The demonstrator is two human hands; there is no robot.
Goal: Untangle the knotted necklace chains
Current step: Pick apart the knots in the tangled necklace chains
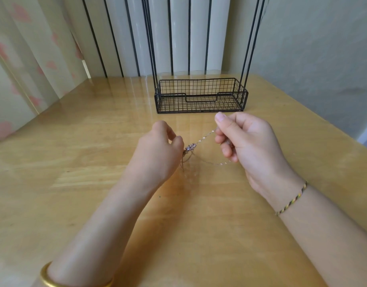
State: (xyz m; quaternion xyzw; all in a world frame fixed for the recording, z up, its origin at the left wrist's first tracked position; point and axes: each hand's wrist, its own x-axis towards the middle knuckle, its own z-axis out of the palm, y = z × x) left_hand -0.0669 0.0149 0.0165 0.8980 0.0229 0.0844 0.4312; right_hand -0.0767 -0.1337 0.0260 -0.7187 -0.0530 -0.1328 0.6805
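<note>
Thin necklace chains (205, 136) stretch between my two hands above the wooden table (75, 162). A small sparkling pendant (190, 147) sits on the chains right beside my left fingertips. My left hand (157, 152) pinches the chains at the pendant, and a bunch of tangled strands hangs below it. My right hand (247, 139) grips the other end with curled fingers, thumb up. Another fine strand runs low from the tangle towards my right hand.
A black wire basket (201, 96) with tall upright rods stands at the back middle of the table. Behind it is a white ribbed radiator (178, 34), and a curtain (23, 59) hangs at the left. The table's right edge runs diagonally beside the wall.
</note>
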